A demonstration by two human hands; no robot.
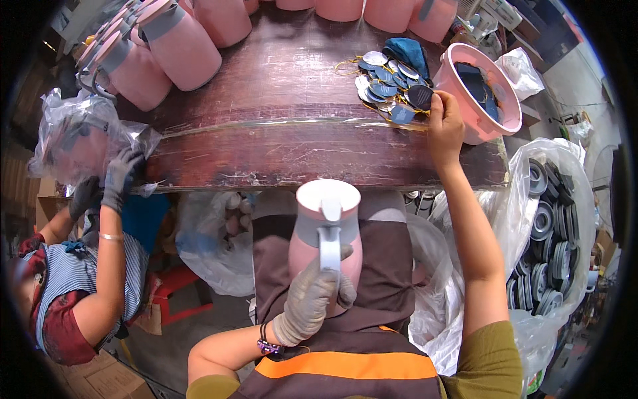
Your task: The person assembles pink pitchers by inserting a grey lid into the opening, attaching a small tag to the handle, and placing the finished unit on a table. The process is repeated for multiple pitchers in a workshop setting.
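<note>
My left hand, in a grey glove, is closed around the grey handle of a pink vacuum jug with a grey neck and white lid. The jug stands upright at my lap, in front of the table edge. At the far right of the table, my bare right hand pinches a dark round hang tag between thumb and fingers. Under and beside that tag lies a pile of round tags with yellow strings, some dark, some silvery. A blue cloth pouch lies against the back of the pile.
Pink jugs crowd the table's far left and back. A pink bucket with dark items stands beside my right hand. On the left a co-worker's gloved hands handle a plastic-wrapped jug. A clear bag of grey lids is at right.
</note>
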